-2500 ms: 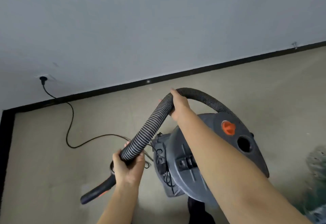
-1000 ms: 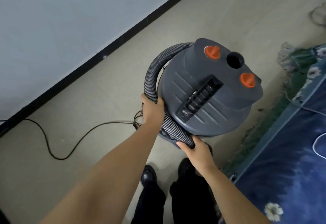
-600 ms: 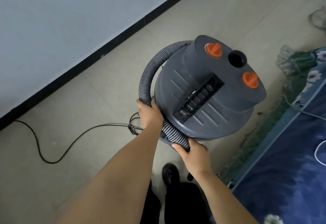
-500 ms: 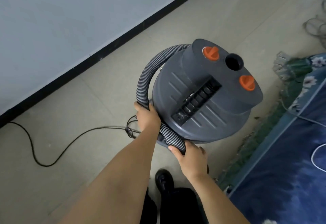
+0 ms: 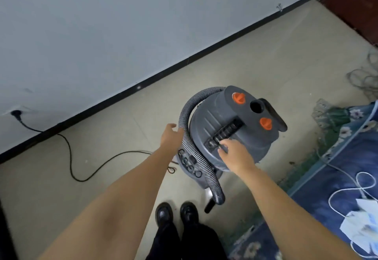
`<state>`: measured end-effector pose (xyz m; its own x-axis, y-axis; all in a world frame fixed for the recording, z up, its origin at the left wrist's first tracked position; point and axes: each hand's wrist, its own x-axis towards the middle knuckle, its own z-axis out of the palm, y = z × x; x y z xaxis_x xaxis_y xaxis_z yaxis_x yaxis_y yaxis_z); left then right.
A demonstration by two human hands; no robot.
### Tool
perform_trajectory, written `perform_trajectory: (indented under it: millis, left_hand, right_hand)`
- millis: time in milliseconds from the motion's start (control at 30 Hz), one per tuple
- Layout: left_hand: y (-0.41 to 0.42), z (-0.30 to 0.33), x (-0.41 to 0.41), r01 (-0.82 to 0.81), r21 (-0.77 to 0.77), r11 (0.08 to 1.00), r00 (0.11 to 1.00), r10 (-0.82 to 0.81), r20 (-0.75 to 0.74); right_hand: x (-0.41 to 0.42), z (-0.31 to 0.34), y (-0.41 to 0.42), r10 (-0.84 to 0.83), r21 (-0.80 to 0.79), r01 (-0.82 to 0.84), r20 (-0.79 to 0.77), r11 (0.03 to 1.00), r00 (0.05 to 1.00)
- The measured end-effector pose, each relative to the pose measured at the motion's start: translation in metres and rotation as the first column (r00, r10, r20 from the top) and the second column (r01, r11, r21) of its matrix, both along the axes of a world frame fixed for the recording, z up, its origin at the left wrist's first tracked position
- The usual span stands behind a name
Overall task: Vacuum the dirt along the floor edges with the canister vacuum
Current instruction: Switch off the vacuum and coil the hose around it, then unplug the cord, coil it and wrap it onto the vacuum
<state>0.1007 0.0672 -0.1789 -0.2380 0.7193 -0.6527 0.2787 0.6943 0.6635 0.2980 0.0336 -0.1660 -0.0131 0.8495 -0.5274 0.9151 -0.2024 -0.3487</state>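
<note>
Hose [image 5: 185, 124] loops between left hand [image 5: 169, 137] and canister [image 5: 231, 135].

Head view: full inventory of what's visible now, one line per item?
canister vacuum: 1, dark grey, on the floor centre frame
knobs: 2, orange, on the vacuum's top
hose: 1, grey ribbed, curving round the vacuum's left side, end hanging near the shoes
power cord: 1, black, from the wall plug across the floor to the vacuum
wall: 1, pale grey, black baseboard
floor: beige
rug: 1, blue floral, right
white cable: 1, on the rug
shoes: 2, black, bottom centre
left hand: open, touching the hose
right hand: fingers on the vacuum's top handle
</note>
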Motion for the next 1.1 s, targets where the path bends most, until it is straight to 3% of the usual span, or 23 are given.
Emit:
perform_trajectory:
  millis: [133, 267, 533, 700, 1100]
  left_hand:
    - [-0.018, 0.068, -0.025, 0.101, 0.158, 0.982, 0.986, -0.078, -0.149]
    - [-0.043, 0.11, -0.078, 0.134, 0.189, 0.973, 0.94, -0.065, -0.334]
    - [-0.124, 0.149, -0.237, -0.104, 0.18, 0.978, 0.869, 0.177, -0.463]
    - [-0.168, 0.144, -0.342, -0.209, 0.163, 0.964, 0.831, 0.263, -0.49]
    - [-0.143, 0.084, -0.562, -0.031, 0.036, 0.999, 0.877, 0.045, -0.478]
  right_hand:
    - [-0.027, 0.066, 0.039, 0.235, 0.103, -0.242, 0.071, 0.965, 0.969]
    - [-0.088, 0.106, 0.056, 0.432, 0.177, -0.446, 0.115, 0.877, 0.895]
    - [-0.26, 0.13, 0.051, 0.723, 0.122, -0.726, 0.079, 0.677, 0.687]
    - [-0.388, 0.127, 0.032, 0.763, 0.128, -0.758, 0.012, 0.64, 0.647]
    - [-0.61, 0.071, 0.031, 0.666, 0.018, -0.67, -0.125, 0.742, 0.735]
